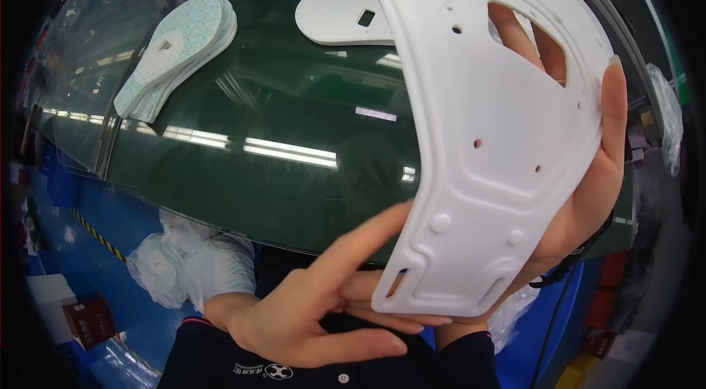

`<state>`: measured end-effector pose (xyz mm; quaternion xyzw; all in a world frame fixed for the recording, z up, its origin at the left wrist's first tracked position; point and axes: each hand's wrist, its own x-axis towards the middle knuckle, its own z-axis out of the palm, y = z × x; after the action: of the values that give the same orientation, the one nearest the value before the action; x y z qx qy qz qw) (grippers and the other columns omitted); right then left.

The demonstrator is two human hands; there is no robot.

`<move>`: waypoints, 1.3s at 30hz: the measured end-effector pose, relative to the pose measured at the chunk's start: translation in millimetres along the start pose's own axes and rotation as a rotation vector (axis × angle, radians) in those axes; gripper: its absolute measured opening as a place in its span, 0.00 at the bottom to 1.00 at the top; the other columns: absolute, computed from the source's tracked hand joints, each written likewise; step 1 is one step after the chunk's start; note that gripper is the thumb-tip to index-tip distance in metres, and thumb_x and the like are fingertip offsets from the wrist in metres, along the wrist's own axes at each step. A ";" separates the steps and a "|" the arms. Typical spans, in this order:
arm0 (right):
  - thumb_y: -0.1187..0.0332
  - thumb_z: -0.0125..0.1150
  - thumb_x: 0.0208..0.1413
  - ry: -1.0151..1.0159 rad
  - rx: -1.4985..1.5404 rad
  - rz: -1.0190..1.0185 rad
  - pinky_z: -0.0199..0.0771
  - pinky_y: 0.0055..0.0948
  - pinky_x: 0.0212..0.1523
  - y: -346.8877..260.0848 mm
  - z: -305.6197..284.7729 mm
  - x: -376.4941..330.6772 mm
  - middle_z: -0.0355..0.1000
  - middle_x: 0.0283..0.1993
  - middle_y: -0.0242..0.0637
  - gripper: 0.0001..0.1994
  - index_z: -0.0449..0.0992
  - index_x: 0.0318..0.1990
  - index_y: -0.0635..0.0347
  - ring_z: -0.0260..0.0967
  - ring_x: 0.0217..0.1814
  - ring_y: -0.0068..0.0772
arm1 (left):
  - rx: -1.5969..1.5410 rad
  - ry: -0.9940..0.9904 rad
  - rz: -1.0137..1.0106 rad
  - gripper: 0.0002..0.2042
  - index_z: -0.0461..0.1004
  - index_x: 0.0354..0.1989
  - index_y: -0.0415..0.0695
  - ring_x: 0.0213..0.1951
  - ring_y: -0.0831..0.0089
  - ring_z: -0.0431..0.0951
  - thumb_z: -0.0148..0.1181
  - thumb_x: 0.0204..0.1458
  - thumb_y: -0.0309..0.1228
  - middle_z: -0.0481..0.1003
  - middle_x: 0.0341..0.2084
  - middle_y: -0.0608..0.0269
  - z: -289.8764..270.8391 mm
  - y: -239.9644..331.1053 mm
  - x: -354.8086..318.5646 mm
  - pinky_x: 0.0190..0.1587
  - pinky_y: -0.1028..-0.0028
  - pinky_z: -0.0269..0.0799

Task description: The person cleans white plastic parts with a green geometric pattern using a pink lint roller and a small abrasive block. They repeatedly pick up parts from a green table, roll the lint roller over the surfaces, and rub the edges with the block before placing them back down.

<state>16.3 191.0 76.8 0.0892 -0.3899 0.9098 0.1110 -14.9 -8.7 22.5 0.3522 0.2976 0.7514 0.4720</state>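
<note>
Head view: you held up one white plastic panel point(493, 131).
Right hand point(588, 190): cupped behind it, gripping.
Left hand point(316, 315): fingers spread, index touching its lower edge.
Done: a stack of panels point(180, 51) lay on the green table point(294, 131).

We see a big white plastic panel point(485, 131) with small round holes dotted over it. The desk point(294, 117) is dark green and shiny, with bright white stripes of light on it. A stack of flat pieces point(180, 51) is pale mint green with a tiny criss-cross pattern (each one has a white patch on top). Another flat round plate point(342, 14) is plain white. The floor point(110, 220) is blue with a yellow and black striped line.
</note>
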 end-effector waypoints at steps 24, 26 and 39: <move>0.83 0.38 0.28 0.387 0.405 -0.196 0.59 0.47 0.52 83.3 -44.3 -56.7 0.62 0.47 0.49 0.36 0.54 0.56 0.58 0.59 0.51 0.47 | 0.922 0.345 0.538 0.07 0.71 0.25 0.44 0.58 0.50 0.48 0.61 0.37 0.30 0.51 0.54 0.36 -58.4 20.9 25.0 0.55 0.52 0.45; 0.84 0.39 0.29 0.391 0.393 -0.223 0.55 0.47 0.55 90.6 -46.9 -63.9 0.63 0.47 0.44 0.38 0.51 0.58 0.50 0.60 0.49 0.44 | 0.712 0.355 0.440 0.08 0.69 0.26 0.40 0.49 0.55 0.64 0.60 0.39 0.27 0.65 0.42 0.39 -56.7 11.1 22.7 0.55 0.51 0.46; 0.59 0.62 0.37 0.340 -0.656 -0.554 0.53 0.55 0.52 73.3 -51.1 -69.3 0.69 0.31 0.44 0.37 0.54 0.55 0.66 0.68 0.37 0.38 | 1.254 0.108 0.560 0.04 0.68 0.25 0.44 0.29 0.69 0.75 0.55 0.41 0.22 0.72 0.29 0.56 -36.1 33.3 4.4 0.54 0.43 0.43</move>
<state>59.1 169.9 -25.8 -0.0002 -0.5950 0.6762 0.4344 -62.1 -21.4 28.8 0.5845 0.5970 0.5474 -0.0485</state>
